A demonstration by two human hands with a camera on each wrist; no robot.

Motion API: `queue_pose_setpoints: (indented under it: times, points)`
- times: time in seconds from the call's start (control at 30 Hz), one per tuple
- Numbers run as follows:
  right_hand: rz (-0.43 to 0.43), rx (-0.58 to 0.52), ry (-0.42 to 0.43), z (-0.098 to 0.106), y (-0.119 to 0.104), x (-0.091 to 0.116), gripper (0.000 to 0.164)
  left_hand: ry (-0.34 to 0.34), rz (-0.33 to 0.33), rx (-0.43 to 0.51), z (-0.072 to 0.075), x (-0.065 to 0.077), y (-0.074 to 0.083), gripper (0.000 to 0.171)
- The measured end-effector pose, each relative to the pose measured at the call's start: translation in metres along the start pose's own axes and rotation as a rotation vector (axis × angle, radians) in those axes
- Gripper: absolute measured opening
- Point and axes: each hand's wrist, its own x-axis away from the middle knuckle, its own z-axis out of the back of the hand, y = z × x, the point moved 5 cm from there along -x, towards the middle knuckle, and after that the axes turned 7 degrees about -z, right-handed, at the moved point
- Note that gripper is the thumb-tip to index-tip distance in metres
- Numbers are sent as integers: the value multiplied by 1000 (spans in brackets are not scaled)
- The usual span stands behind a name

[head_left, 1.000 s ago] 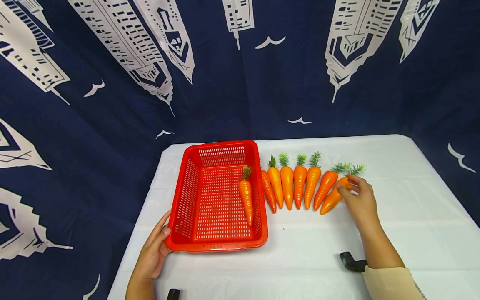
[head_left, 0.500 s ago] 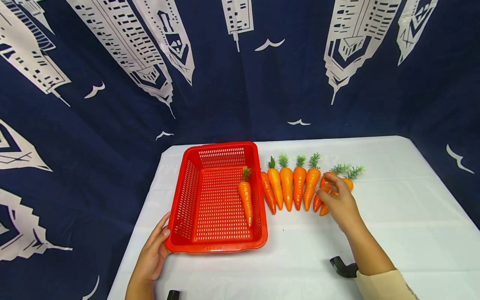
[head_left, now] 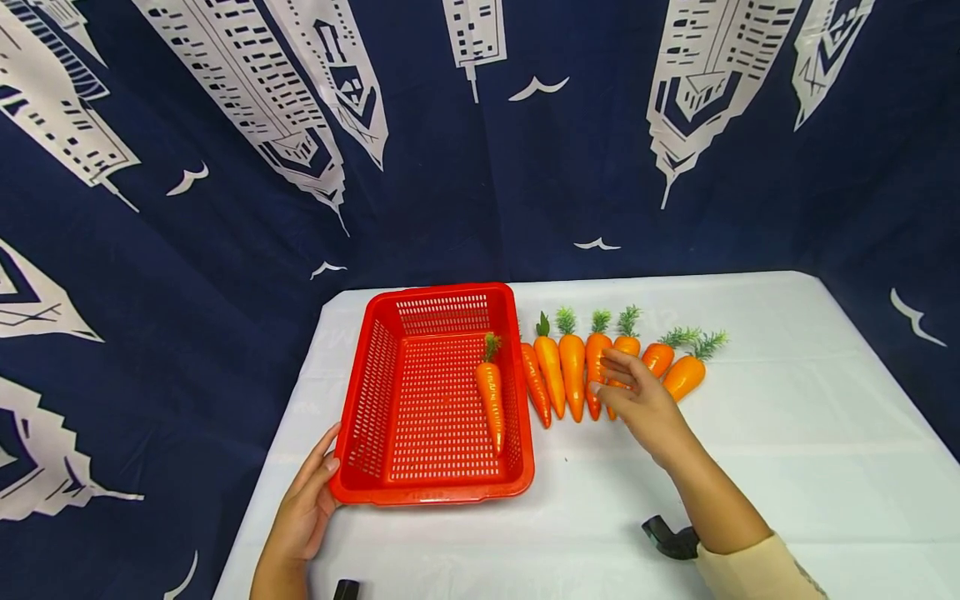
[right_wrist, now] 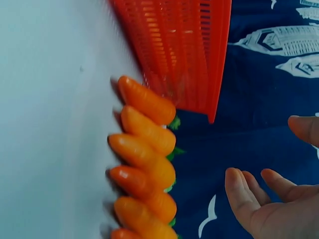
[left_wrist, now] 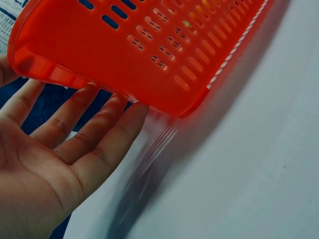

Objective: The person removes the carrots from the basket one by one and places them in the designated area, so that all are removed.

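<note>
My left hand (head_left: 306, 506) holds the near left corner of a red plastic basket (head_left: 432, 495). In the left wrist view its fingertips (left_wrist: 135, 117) meet the underside of the basket's rim. A single carrot (head_left: 491, 406) lies inside along the right wall. Beside the basket, several orange carrots (head_left: 572, 375) with green tops lie in a fanned row. Over the row's right half hovers my right hand (head_left: 647, 410), thumb and fingers apart with nothing between them. It partly hides the carrots beneath. The right wrist view shows this hand (right_wrist: 284, 204) clear of the carrots.
A white cloth (head_left: 810, 417) covers the table. Behind it hangs a navy curtain (head_left: 480, 208) printed with white buildings and birds. A black curved piece (head_left: 671, 540) shows by the right wrist, and another black piece (head_left: 347, 589) by the left one.
My right hand has moved left across the row, from the rightmost carrot to the middle ones. Carrots, basket and left hand stay in place.
</note>
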Motion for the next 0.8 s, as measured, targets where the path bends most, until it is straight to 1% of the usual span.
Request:
queue_pose_setpoints:
  times: [0.2, 0.4, 0.57, 0.7, 0.8]
  points:
    - [37, -5, -58, -16, -9, 1, 71, -6, 4, 3, 0, 0, 0, 54]
    - [73, -11, -104, -29, -16, 2, 70, 5, 4, -6, 0, 0, 0, 53]
    - [108, -54, -160, -40, -22, 5, 67, 3, 2, -2, 0, 0, 0, 54]
    - [108, -74, -196, -50, -27, 6, 69, 2, 0, 0, 0, 0, 1, 54]
    - [99, -70, -205, -56, -31, 6, 71, 7, 4, -4, 0, 0, 1, 54]
